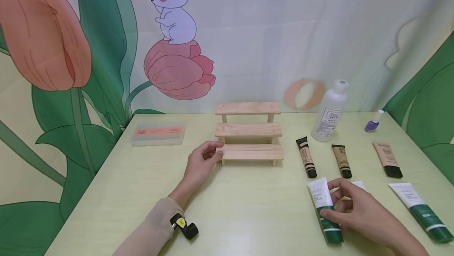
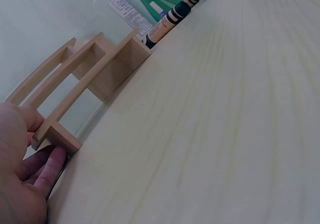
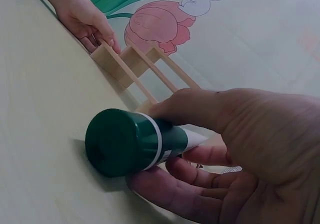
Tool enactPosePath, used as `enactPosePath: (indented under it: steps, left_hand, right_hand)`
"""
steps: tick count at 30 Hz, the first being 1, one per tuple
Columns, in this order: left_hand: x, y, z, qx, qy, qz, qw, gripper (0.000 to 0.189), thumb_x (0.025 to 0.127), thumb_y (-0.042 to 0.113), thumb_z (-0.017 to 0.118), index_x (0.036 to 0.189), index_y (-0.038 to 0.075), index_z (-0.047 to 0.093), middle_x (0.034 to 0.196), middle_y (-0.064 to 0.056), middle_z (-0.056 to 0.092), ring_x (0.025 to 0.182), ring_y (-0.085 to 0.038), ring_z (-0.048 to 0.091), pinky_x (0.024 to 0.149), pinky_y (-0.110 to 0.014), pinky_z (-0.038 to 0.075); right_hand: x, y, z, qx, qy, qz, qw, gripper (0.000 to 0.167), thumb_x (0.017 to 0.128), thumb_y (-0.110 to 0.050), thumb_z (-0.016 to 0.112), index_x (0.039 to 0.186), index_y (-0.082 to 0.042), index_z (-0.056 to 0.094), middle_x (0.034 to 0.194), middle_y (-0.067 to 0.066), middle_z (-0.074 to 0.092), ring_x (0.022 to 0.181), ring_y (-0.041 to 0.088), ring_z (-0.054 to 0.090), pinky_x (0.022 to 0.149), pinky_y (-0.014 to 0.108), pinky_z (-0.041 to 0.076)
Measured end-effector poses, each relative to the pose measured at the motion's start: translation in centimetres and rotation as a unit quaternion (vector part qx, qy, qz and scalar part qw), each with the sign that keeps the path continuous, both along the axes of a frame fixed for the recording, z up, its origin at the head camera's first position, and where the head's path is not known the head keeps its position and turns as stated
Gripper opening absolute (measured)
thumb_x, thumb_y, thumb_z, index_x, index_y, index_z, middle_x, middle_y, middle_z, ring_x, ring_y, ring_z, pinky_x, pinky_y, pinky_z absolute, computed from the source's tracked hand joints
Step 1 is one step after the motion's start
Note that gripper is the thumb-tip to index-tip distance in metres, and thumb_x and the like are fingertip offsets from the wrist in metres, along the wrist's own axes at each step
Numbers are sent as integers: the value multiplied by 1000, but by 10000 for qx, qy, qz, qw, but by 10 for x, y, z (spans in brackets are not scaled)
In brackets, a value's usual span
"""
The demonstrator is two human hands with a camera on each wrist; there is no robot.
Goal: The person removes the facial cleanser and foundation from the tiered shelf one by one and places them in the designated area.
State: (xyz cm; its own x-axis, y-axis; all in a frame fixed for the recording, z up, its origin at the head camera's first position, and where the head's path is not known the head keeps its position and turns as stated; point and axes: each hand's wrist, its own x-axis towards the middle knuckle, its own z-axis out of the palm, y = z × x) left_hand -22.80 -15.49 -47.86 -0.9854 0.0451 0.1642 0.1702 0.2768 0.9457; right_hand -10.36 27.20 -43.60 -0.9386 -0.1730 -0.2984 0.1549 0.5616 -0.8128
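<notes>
A small three-tier wooden shelf [image 1: 248, 153] stands at the back middle of the table. My left hand [image 1: 201, 162] grips the left end of its lowest tier; in the left wrist view, fingers [image 2: 54, 165] curl about the end support. In my right hand [image 1: 358, 208] is a green-and-white squeeze tube [image 1: 320, 195], pinched between thumb and fingers. The right wrist view shows its green cap [image 3: 112, 143] facing the camera, close above the table. Another white-ended tube [image 1: 360, 184] is mostly hidden behind the right hand.
Two slim tubes [image 1: 307, 157] [image 1: 342, 161], a beige tube [image 1: 387, 159] and another green-and-white tube [image 1: 422, 212] lie at right. Behind them stand a white bottle [image 1: 330, 114] and a purple nail polish bottle [image 1: 372, 124]. A flat clear case [image 1: 158, 134] lies at back left.
</notes>
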Motion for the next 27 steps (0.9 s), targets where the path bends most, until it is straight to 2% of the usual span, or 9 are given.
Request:
enactPosePath:
  steps: [4,10,15,18,24,27]
  left_hand:
    - [0,-1,0,-1,3,-6,10000,19,107,18,77,126,19,81,115,-2,79,103,-20,71,85,-24,55]
    - [0,0,-1,-5,-7,-3,10000,20,107,18,77,126,19,81,113,-3,79,102,-19,71,84,-24,55]
    - [-1,1,-1,-22,-21,11,10000,20,107,18,78,126,20,81,112,-3,79,101,-20,71,84,-24,55]
    - [0,1,0,-26,-37,1,10000,19,107,18,77,126,20,81,113,-3,79,102,-20,71,85,-25,55]
    - [0,-1,-3,0,-45,-3,10000,21,106,18,78,126,19,81,115,-3,79,103,-20,71,86,-24,55]
    - [1,-2,-4,20,-43,-12,10000,20,106,19,78,126,20,81,115,-2,79,103,-20,71,85,-24,55]
  right_hand:
    - [-1,-3,-1,81,-194,-53,9998,75,92,-26,94,146,3,51,109,12,62,86,25,66,63,39,62]
    - [-1,-5,-1,415,-216,-171,9988,78,92,-32,95,149,4,55,107,10,65,87,22,67,66,38,63]
    - [-1,0,7,803,-472,-339,9951,89,93,-44,92,157,4,52,109,8,70,88,21,68,70,39,66]
    - [2,9,14,806,-511,-517,9941,93,96,-46,89,161,5,47,113,10,72,89,22,72,72,41,67]
    - [3,24,24,714,-231,-683,9948,91,104,-50,79,165,4,39,127,19,71,91,24,77,71,41,67]
    - [1,26,26,892,203,-662,9936,93,102,-54,79,166,1,39,138,25,66,96,24,76,71,40,66]
